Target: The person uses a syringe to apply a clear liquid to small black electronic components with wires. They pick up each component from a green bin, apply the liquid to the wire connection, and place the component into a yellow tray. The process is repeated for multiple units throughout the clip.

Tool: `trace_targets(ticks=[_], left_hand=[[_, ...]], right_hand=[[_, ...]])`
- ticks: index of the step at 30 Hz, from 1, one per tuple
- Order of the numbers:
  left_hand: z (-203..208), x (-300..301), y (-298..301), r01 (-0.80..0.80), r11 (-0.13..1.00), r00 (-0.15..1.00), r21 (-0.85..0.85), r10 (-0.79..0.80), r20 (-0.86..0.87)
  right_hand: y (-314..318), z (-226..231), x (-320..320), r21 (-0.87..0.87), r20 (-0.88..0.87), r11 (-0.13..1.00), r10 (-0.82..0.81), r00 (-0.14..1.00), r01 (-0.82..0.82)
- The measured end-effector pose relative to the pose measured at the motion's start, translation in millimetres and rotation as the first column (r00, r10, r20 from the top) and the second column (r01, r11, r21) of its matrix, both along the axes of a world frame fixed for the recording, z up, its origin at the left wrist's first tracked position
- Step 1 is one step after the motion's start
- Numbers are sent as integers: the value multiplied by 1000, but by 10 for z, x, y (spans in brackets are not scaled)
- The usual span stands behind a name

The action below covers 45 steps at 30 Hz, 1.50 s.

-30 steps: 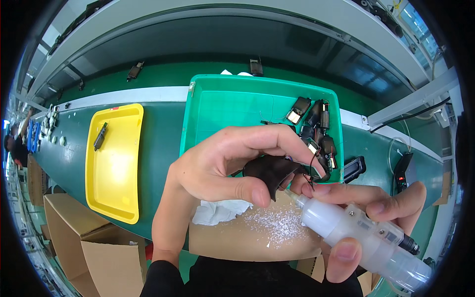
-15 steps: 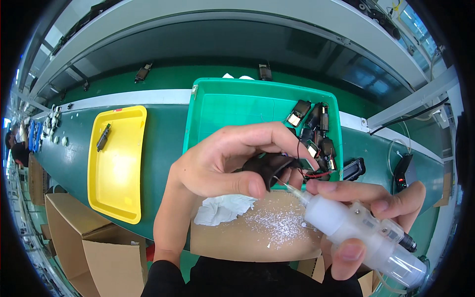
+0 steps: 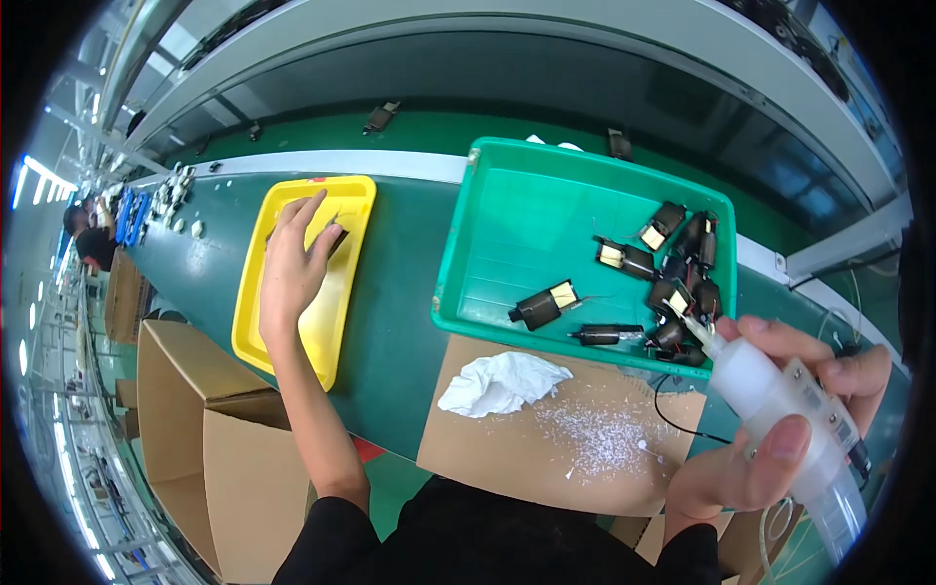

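Note:
My left hand (image 3: pixel 294 268) is over the yellow tray (image 3: pixel 255 317), fingers stretched out and thumb apart. Beside the thumb shows a small black part (image 3: pixel 337 242) with a thin wire; the hand hides some of it. At the right, my right hand (image 3: pixel 785 429) is wrapped round a white, syringe-like dispenser (image 3: pixel 756 390). It has a narrow tip and a clear rear barrel. The tip points up and left over the near right corner of the green bin (image 3: pixel 507 283). Several black housings with wires (image 3: pixel 546 305) lie in the bin, mostly at its right.
A crumpled white cloth (image 3: pixel 502 383) and scattered white crumbs (image 3: pixel 600 439) lie on a cardboard sheet (image 3: pixel 478 453) in front of the bin. An open carton (image 3: pixel 249 487) stands at the lower left. Further left, a person (image 3: pixel 93 239) sits at the bench.
My left hand has moved left from over the cardboard to the yellow tray, away from the dispenser. My right hand still grips the dispenser, now further right. The view has shifted left.

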<state>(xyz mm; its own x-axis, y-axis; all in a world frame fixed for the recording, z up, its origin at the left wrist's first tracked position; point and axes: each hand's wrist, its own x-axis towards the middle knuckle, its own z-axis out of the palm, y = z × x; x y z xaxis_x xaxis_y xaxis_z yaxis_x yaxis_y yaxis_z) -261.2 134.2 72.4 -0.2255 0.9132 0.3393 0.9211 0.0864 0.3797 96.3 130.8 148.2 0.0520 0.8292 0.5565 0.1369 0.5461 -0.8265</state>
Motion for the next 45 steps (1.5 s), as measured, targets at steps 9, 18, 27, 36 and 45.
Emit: trace_targets(ticks=[9, 18, 27, 36, 45], left_hand=[[-377, 1495, 368, 581, 745, 814, -330, -523, 252], [-408, 1482, 818, 776, 628, 526, -64, -587, 615], [191, 1817, 741, 767, 458, -289, 449, -379, 879], [169, 1845, 573, 680, 487, -425, 548, -347, 836], [117, 1732, 657, 727, 287, -600, 624, -177, 780]], right_hand=[[51, 8, 81, 2, 71, 1000, 7, 997, -7], [50, 15, 35, -62, 0, 996, -70, 998, 70], [67, -30, -59, -107, -60, 990, -103, 993, 96], [68, -76, -15, -19, -100, 979, 199, 975, -202], [92, -127, -52, 103, -121, 969, 235, 964, -223]])
